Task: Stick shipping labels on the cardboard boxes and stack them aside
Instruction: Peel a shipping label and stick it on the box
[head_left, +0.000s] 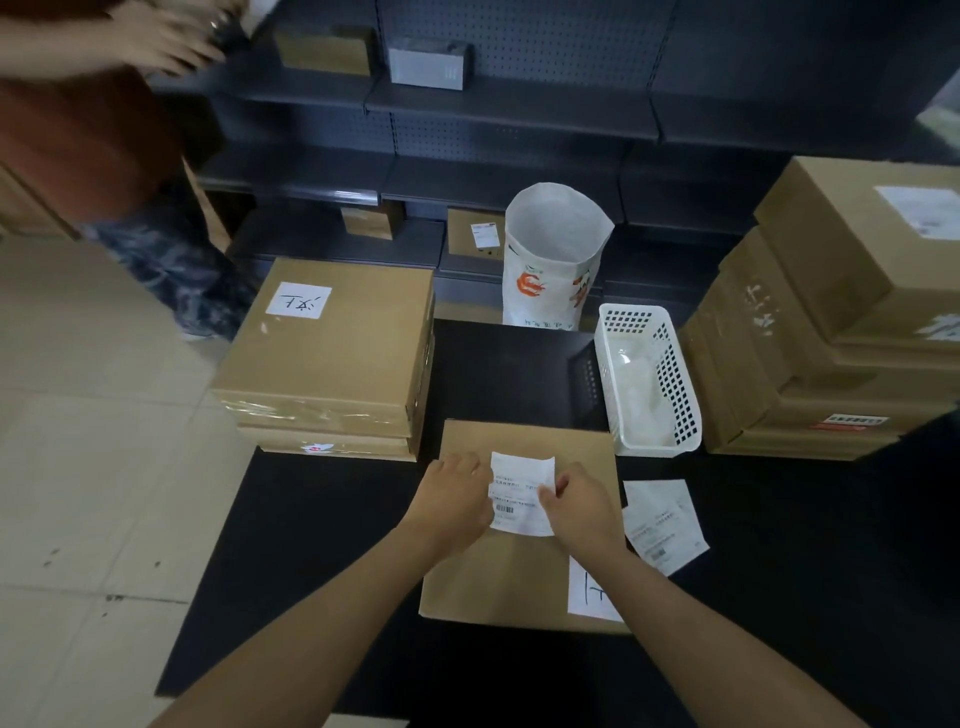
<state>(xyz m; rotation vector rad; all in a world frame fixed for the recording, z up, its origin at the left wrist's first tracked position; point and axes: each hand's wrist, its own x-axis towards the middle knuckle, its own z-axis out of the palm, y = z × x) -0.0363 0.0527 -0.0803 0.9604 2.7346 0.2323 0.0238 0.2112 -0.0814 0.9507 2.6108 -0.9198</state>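
Labelling step: left hand (457, 499) and right hand (582, 506) both pinch label (522, 493) over box (519, 566). Next: lay flat, smooth down, then stack aside.

Your left hand (457, 499) and right hand (576, 506) cover both side edges of the white printed shipping label (521, 493), whose text is too small for you to read. The stack of brown cardboard boxes (831, 322) runs off the right edge.
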